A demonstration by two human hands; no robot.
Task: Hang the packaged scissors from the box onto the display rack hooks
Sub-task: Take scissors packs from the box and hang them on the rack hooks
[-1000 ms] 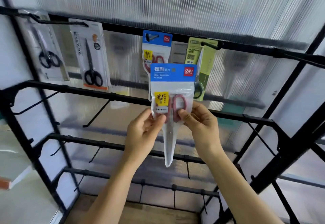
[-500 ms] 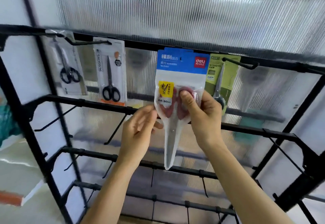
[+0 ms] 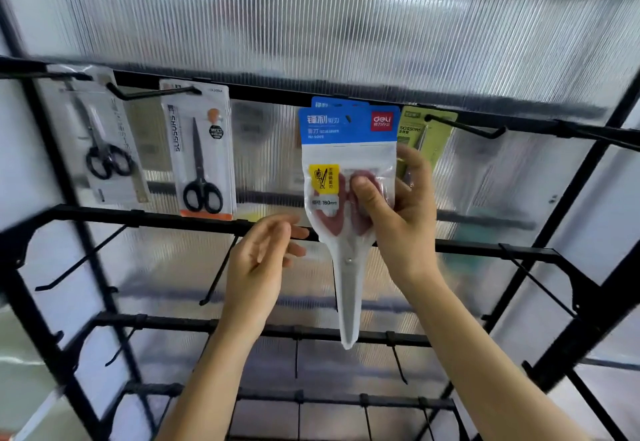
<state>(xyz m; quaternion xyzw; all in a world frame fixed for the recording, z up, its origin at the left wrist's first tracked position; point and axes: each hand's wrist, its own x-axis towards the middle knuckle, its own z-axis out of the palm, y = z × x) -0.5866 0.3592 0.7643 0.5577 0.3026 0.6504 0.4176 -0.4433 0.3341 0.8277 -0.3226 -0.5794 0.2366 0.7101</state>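
- Gripping blue-topped scissors pack (image 3: 348,153) in right hand (image 3: 401,229), thumb in front, fingers behind; left hand (image 3: 259,260) loosely open just beside, touching nothing.
- Header raised against top bar of black display rack (image 3: 263,94); hook behind hidden.
- Partly covering second blue pack (image 3: 322,104) and green pack (image 3: 412,129).
- Blurred at left: two black-scissors packs (image 3: 201,153).

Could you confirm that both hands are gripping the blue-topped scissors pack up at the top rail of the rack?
Not quite: only the right hand grips the blue-topped scissors pack up at the top rail. The left hand is open beside the pack, not gripping it, as the head view shows.
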